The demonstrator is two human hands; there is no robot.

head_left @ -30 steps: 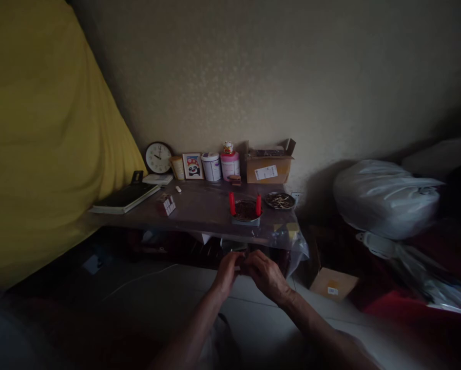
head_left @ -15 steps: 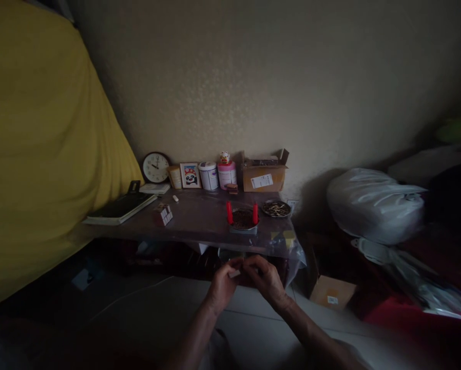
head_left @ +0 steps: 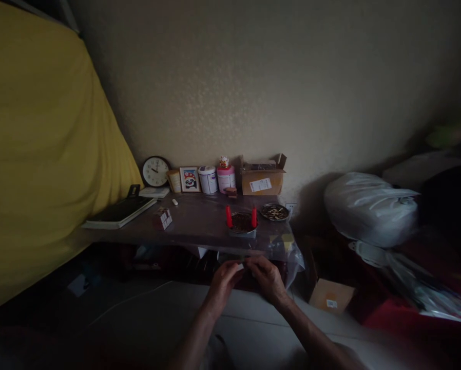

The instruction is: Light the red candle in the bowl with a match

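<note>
My left hand point(head_left: 222, 282) and my right hand point(head_left: 268, 278) meet just below the front edge of a low dark table point(head_left: 199, 226). Both hands have their fingers pinched together around a small pale thing point(head_left: 239, 266) that is too small and dim to name. Right above the hands, on the table, stand two red candles point(head_left: 229, 216) on either side of a round dish of dark material point(head_left: 242, 223). A second round dish with pale sticks point(head_left: 274, 211) sits to its right.
Along the wall stand a clock point(head_left: 155, 171), a panda picture point(head_left: 190, 180), two tubs point(head_left: 208, 180) and an open cardboard box point(head_left: 262, 177). A dark book point(head_left: 118, 211) lies at the left. A yellow curtain point(head_left: 38, 154) hangs left; a white bag point(head_left: 369, 208) and floor box point(head_left: 328, 295) are right.
My view has tilted up a little, so the table and hands sit lower in the picture. The hands stay pinched together on the small thing.
</note>
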